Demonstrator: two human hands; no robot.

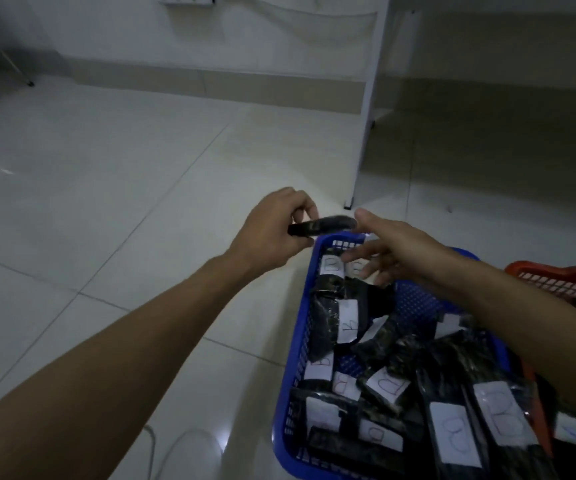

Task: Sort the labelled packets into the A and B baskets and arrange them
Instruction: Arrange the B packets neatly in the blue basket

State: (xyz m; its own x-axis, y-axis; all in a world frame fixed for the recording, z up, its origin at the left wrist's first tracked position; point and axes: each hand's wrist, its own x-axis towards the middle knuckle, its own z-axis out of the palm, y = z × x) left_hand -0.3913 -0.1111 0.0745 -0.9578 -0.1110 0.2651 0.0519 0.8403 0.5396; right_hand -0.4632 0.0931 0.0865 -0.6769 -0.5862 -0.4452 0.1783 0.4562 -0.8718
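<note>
Sorting is under way. The left hand pinches a dark packet just above the far left corner of the blue basket, which sits on the floor and holds packets labelled B. The right hand reaches beside it, fingers spread, holding nothing. Next, I judge, comes reading the held packet's label, which is not visible. The red basket at right is cut off; dim light blurs detail.
</note>
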